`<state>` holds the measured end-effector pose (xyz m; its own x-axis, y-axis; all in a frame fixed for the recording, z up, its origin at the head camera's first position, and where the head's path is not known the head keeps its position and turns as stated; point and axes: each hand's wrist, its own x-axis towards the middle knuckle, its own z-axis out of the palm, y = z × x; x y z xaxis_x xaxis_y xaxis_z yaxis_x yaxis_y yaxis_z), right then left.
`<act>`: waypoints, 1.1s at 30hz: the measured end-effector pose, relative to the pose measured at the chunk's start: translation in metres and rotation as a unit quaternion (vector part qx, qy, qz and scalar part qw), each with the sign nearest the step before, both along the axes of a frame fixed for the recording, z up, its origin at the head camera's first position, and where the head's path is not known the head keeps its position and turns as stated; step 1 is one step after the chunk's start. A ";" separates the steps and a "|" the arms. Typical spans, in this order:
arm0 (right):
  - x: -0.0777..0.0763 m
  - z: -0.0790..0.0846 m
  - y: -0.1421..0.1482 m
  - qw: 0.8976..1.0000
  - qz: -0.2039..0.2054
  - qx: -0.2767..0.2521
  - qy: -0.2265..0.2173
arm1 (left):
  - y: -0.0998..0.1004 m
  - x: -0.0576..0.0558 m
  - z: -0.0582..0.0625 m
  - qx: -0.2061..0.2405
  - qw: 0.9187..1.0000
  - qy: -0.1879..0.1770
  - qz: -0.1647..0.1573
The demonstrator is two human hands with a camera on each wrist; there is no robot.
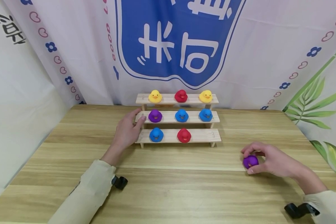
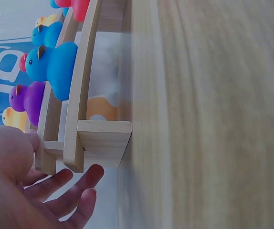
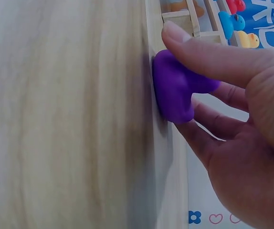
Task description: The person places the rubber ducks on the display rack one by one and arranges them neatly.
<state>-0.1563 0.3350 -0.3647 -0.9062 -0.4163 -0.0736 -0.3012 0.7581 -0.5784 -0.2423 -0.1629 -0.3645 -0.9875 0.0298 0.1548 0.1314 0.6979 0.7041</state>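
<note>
A three-tier wooden display rack [image 1: 201, 135] stands at the back middle of the table. My left hand [image 1: 126, 132] steadies its left end, the thumb over the end of the middle tier and the other fingers loosely bent past the edge. Well to the right of the rack, my right hand [image 1: 277, 160] holds a purple rubber duck [image 1: 250, 161] between thumb and fingers. In the right wrist view this duck [image 3: 171, 88] is low against the tabletop, tilted. Beside my left thumb sits another purple duck [image 1: 155, 116] on the middle tier.
Two yellow ducks [image 1: 155, 96] flank a red duck [image 1: 181, 96] on the top tier. Two blue ducks [image 1: 182, 115] share the middle tier. On the lowest tier are a blue duck [image 1: 156, 135] and a red duck [image 1: 184, 135]. A printed curtain [image 1: 95, 62] hangs behind the table.
</note>
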 end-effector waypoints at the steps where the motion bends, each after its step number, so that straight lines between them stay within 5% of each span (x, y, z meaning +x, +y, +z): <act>1: 0.000 0.000 0.000 1.000 -0.002 0.001 0.004 | 0.000 0.000 0.000 0.000 1.000 0.000 0.000; 13: -0.005 0.000 -0.008 0.999 -0.037 0.001 0.040 | -0.001 0.001 -0.001 -0.001 1.000 0.002 0.000; 25: -0.011 -0.002 -0.022 0.994 -0.020 -0.036 0.098 | -0.001 0.000 -0.001 0.002 1.000 0.004 -0.002; 33: -0.015 0.000 -0.031 0.996 -0.042 -0.031 0.072 | -0.001 0.000 -0.001 0.003 1.000 0.002 -0.003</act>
